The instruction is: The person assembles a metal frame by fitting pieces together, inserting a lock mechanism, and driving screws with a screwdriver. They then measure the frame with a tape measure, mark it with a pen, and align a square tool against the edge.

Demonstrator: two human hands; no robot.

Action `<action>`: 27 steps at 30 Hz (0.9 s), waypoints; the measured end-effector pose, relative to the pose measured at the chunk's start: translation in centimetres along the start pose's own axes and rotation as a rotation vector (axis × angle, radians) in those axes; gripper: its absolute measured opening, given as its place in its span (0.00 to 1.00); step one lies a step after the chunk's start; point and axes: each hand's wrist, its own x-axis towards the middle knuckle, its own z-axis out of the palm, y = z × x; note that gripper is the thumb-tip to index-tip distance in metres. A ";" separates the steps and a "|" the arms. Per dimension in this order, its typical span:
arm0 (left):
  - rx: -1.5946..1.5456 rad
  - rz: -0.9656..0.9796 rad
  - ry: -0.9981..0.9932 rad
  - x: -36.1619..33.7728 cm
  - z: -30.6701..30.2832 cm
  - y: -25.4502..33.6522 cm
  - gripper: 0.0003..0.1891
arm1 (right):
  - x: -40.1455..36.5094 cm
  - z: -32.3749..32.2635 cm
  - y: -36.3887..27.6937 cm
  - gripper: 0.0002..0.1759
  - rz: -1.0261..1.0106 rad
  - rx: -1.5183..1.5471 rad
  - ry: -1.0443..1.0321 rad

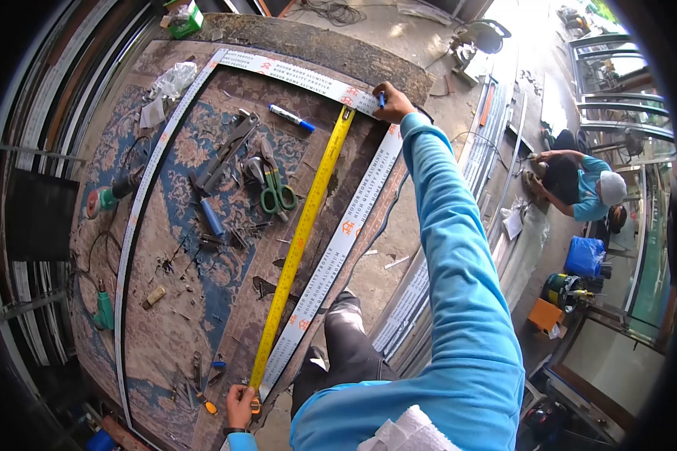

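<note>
My left hand [240, 407] is closed around the case of a tape measure [256, 406] at the near end of an aluminum frame [365, 180] wrapped in printed white film. From there the yellow tape blade [301, 240] stretches across the opening to the frame's far side, its tip lying near the far right corner. At that corner, my right hand [396, 104] rests against the frame, fingers closed on a small blue pen-like thing [382, 98]. A blue-and-white marker [292, 118], green-handled scissors [278, 197] and locking pliers [229, 149] lie inside the frame.
A patterned carpet [180, 278] covers the worktable under the frame. Green power tools [104, 308] with cords lie at left. Crumpled plastic [174, 79] sits at the far left. Aluminum profiles [410, 308] are stacked on the floor at right, where another person [590, 184] crouches.
</note>
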 end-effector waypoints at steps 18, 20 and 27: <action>0.237 0.228 -0.008 4.4 7.0 6.9 0.15 | -6.4 -0.7 4.2 0.19 -0.006 0.063 0.378; 0.259 0.231 0.009 4.8 7.2 6.5 0.15 | -5.3 -0.2 5.2 0.21 -0.008 0.033 0.378; 0.161 0.246 -0.040 5.0 8.0 6.1 0.14 | 2.5 -0.2 17.3 0.31 0.017 -0.506 0.165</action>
